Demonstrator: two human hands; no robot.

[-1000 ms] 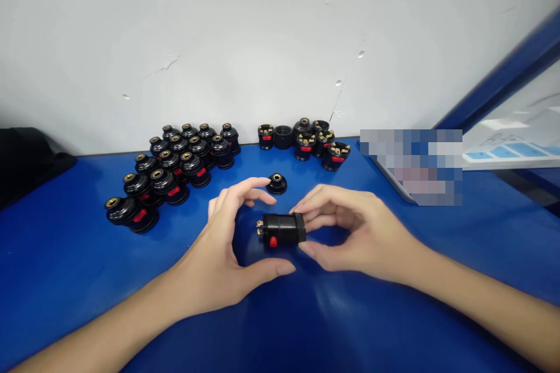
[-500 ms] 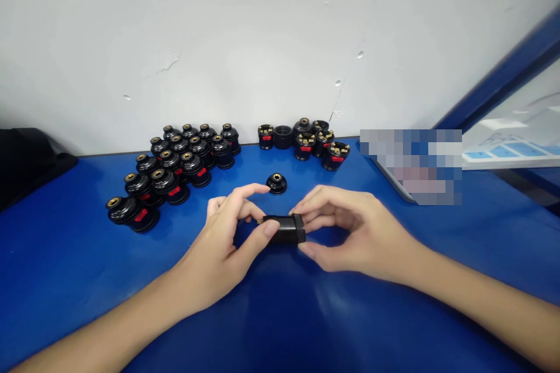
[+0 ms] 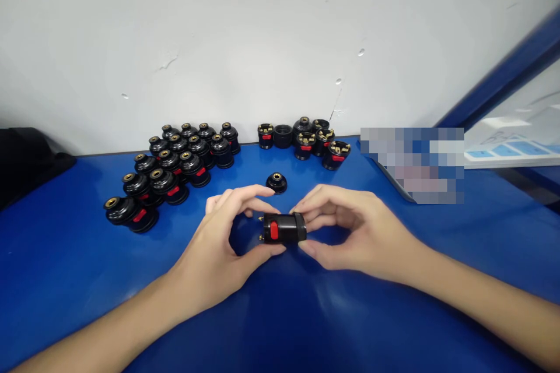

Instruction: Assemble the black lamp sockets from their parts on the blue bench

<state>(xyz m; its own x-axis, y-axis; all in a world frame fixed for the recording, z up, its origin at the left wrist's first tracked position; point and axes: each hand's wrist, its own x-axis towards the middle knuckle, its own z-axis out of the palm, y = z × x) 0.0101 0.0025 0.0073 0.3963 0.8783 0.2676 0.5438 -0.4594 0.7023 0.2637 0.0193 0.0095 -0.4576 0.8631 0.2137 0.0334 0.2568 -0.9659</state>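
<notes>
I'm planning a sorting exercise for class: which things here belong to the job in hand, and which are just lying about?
Likely part of the job:
held black socket with red tab
loose cap behind it
open sockets at the back
capped sockets on the left

Apparently just lying about:
black bundle, far left
blurred-out item, right

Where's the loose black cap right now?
In the head view, the loose cap lies mid-picture on the blue table, right of the rows of capped units and just beyond the left hand and red-tabbed cylinder.
</notes>
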